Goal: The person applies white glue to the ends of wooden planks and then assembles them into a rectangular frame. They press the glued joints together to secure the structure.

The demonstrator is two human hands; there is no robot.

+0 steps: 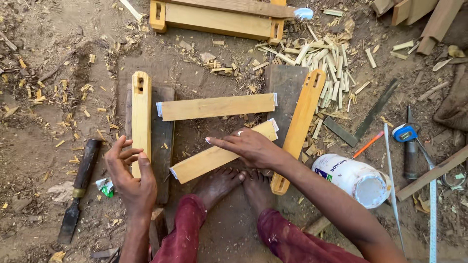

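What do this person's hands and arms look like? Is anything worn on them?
Both arms are bare, with no sleeves and no gloves. The right hand has a pale ring on one finger. The left hand shows nothing worn on it. Lower down, dark red trousers cover the legs, and the feet are bare.

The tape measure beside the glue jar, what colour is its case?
Blue, seen in the head view: tape measure.

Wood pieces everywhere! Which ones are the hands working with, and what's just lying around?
In the work:
left hand on the left post
right hand on the near rail
far rail
right post

Lying about:
chisel
white jar
tape measure
offcuts
pencil
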